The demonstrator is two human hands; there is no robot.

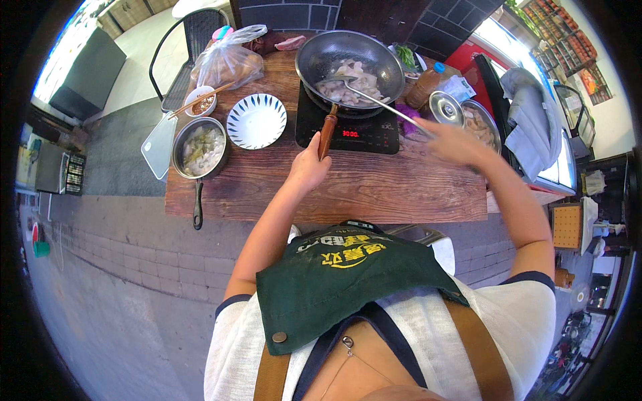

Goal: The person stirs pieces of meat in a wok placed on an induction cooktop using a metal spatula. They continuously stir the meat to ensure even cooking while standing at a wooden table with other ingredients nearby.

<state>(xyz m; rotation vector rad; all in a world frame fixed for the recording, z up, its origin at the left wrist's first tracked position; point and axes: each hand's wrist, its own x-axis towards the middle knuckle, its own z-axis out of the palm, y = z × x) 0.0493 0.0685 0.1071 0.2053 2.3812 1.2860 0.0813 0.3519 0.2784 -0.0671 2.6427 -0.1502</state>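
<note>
My left hand (pixel 309 165) grips the brown wooden handle (pixel 328 131) of a dark wok (pixel 351 45), which sits tilted on a black induction cooker (pixel 371 143) with a lit red display. Pale sliced meat (pixel 361 75) lies in the wok. My right hand (pixel 451 142), somewhat blurred, holds the long metal handle of a spatula (pixel 373 98); its blade is among the slices. Left of the cooker is a white bowl with blue marks (pixel 256 122), and beyond it a saucepan (pixel 220 168) holding pale pieces and greens in liquid.
On the wooden table (pixel 321 203) stand a small sauce bowl (pixel 210 108) with chopsticks (pixel 193 103) across it, a tied plastic bag (pixel 230 67), a blue-capped bottle (pixel 425 85), a metal lid (pixel 446 109) and a metal basin of meat (pixel 479 125). A plate of greens (pixel 405 56) is behind. The saucepan's handle (pixel 197 203) overhangs the front edge.
</note>
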